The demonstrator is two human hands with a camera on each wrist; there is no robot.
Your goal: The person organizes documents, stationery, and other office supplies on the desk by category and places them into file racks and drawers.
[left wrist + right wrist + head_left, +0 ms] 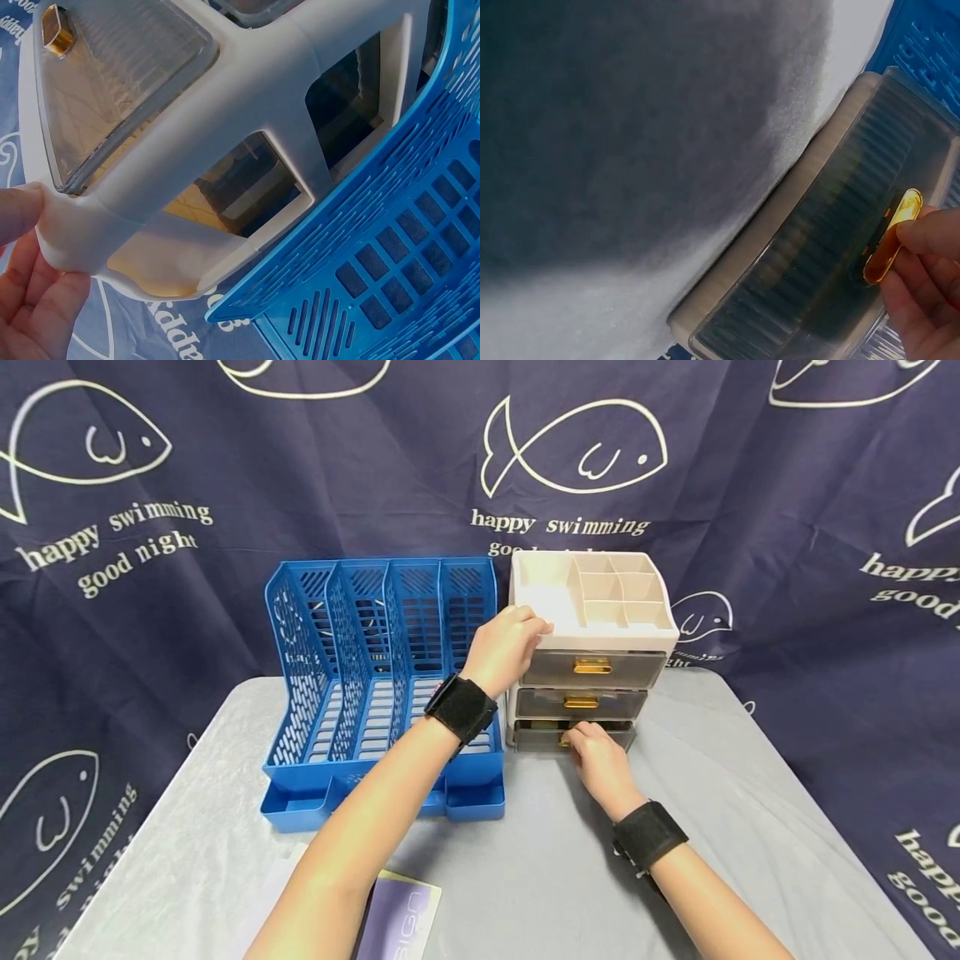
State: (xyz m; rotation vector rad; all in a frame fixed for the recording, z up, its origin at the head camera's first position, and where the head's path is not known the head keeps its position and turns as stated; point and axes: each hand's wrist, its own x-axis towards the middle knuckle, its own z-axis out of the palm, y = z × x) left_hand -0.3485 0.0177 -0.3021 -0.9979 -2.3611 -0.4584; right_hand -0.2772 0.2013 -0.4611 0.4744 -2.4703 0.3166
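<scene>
A white drawer organizer (551, 597) with smoky clear drawers and gold handles stands at the back of the table. My left hand (504, 647) grips its upper left front edge; in the left wrist view, the thumb and fingers (67, 296) pinch the white rim. Lower down, my right hand (602, 766) holds the gold handle (909, 204) of the bottom drawer (536, 740) between thumb and fingers. That drawer sits slightly pulled out, with a dark gap along its top. The middle drawer (543, 703) and top drawer (543, 668) are closed.
A blue slatted file rack (382, 768) stands close beside the organizer's left side. At the table's front left, partly under my left forearm, lie a purple-covered booklet (397, 914) and pale papers. A dark fish-print curtain (420, 460) hangs behind the grey-covered table (540, 868).
</scene>
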